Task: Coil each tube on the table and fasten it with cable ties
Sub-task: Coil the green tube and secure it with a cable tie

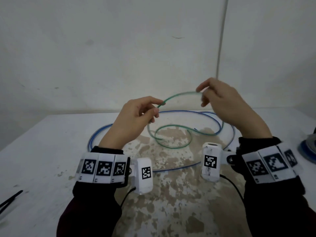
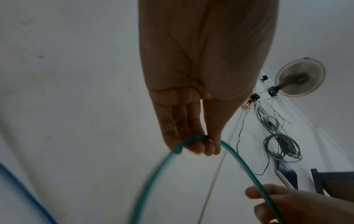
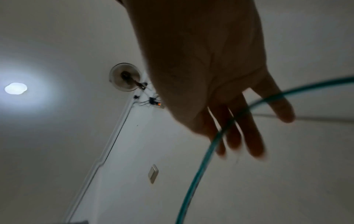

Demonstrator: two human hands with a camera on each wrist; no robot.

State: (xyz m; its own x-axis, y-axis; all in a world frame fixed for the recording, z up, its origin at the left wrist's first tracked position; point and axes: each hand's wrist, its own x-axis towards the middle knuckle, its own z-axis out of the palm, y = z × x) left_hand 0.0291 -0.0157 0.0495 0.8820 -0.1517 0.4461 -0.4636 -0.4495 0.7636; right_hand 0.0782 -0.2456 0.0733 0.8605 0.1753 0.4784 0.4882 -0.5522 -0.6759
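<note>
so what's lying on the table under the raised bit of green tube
Below the raised green tube: its own slack looped on the table, inside the larger blue tube loop. The hands and wrists hide parts of both.

I see one tube [image 1: 172,142] lying inside the loop of the other tube [image 1: 95,135] on the counter [image 1: 42,151]; ties [image 1: 10,200] at left edge.

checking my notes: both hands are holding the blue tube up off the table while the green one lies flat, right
Not quite: the head view shows the left hand and right hand holding the green tube up, while the blue tube lies flat on the table.
</note>
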